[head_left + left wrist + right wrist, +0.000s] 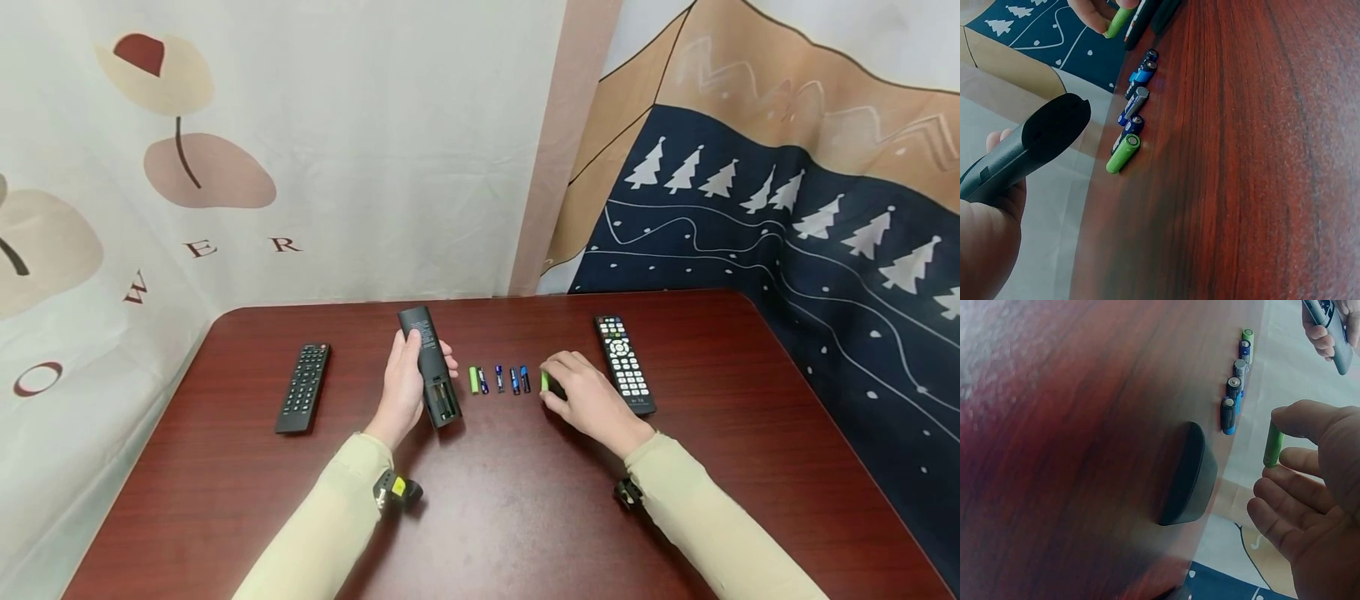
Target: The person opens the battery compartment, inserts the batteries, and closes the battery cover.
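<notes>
My left hand (pixel 403 385) grips a black remote control (pixel 431 350), its back turned up and its battery compartment (pixel 442 402) uncovered at the near end. How the inside of the compartment is filled is too small to tell. Between thumb and fingertips, my right hand (pixel 588 396) pinches a green battery (pixel 1274 444), held above the table in the right wrist view. A row of batteries lies between the hands: a green battery (pixel 1124 154) at its left end, then several blue batteries (pixel 514 381). Beneath the right hand sits a dark curved piece (pixel 1194 478).
A second black remote (pixel 303 387) lies buttons up at the left of the brown table (pixel 495 517). Another remote with white buttons (pixel 625 362) lies just beyond the right hand. Printed curtains (pixel 390 150) hang behind the table's far edge.
</notes>
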A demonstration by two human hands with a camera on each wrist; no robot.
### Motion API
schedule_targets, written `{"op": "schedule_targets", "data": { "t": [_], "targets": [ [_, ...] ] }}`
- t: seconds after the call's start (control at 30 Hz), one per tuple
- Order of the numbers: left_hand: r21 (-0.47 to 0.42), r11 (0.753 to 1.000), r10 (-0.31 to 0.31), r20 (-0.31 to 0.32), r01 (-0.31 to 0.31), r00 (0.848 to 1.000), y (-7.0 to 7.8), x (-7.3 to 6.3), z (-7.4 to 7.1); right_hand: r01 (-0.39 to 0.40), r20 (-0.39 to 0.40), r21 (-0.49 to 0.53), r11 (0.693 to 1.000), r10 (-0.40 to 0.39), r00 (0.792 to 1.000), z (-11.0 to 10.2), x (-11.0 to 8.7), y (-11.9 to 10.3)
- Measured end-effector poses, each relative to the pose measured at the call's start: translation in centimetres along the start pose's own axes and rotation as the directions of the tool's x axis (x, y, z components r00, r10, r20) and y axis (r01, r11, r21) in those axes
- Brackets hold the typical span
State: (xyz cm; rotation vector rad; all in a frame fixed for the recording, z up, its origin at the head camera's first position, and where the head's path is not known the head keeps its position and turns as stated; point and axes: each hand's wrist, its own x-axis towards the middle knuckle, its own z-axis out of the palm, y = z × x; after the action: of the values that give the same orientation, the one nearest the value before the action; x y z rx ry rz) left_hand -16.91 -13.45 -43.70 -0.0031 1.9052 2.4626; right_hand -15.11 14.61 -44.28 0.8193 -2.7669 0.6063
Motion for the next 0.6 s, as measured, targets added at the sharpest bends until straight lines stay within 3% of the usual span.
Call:
{"op": "schedule_targets", "data": {
  "t": [0.6],
  "targets": [
    [-0.017,0.999,-0.029,0.004,0.029,1.0,0.0,0.0,0.4,0.034,-0.025,0.024,0.999,-0.033,0.999,-0.1,-0.4,-1.1]
  ]
}}
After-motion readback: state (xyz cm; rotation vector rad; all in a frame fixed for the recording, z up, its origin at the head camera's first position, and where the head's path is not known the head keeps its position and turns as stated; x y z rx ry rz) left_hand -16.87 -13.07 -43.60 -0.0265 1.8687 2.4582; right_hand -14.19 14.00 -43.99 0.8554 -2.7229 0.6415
